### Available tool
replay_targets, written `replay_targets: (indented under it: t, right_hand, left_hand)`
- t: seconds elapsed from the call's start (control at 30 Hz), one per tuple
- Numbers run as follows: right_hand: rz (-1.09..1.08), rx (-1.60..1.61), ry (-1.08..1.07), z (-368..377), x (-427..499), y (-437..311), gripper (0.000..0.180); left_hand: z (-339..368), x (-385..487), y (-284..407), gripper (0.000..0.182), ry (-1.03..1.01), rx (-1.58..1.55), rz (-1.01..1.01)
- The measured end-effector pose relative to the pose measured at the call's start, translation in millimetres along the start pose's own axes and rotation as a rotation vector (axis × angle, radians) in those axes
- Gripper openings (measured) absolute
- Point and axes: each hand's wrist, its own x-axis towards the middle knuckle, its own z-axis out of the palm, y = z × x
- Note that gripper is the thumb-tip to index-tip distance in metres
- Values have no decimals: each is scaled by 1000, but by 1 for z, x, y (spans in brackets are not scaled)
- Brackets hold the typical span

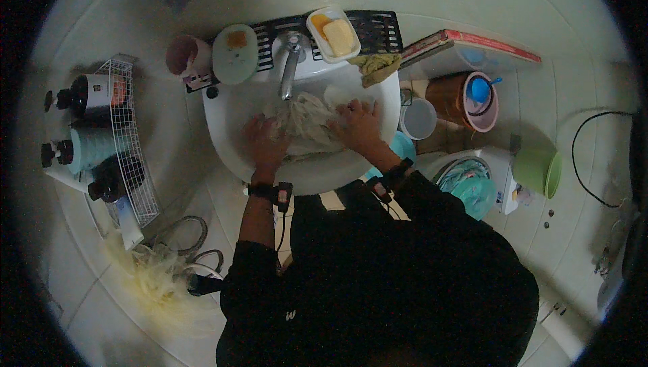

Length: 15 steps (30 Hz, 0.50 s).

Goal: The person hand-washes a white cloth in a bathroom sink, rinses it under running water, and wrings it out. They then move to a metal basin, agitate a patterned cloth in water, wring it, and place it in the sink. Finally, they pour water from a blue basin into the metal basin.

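Observation:
A pale, wet, crumpled cloth [311,121] lies in the white washbasin [223,139], partly in cloudy water. At its left side is my left hand [266,139], lowered into the basin and blurred, its fingertips hard to make out. My right hand [360,126] rests at the cloth's right side, fingers apart, with the thumb side against the fabric. A chrome tap [290,71] reaches over the cloth from the far rim. Both wrists wear black straps with small devices and cables.
Behind the tap, a soap dish [341,38] and a pale green container [235,58] line the rim, with a pink mug [187,56] to their left. A yellowish rag [377,68] hangs at right. Buckets [481,104] stand right; a wire rack [132,139] holds bottles at left.

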Motion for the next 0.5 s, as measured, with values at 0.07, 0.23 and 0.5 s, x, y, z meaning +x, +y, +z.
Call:
replay_targets:
  t: [0.07,0.23,0.5]
  right_hand:
    - [-76,-76,180,9,8,-6,65]
    - [-209,-234,194,40,28,-26,72]
    - [-164,-261,12,64,74,-21,61]
  left_hand:
    - [-7,9,20,73,-161,-1,9]
    - [-6,22,39,96,-439,136,-24]
    - [44,37,20,86,-422,126,-23]
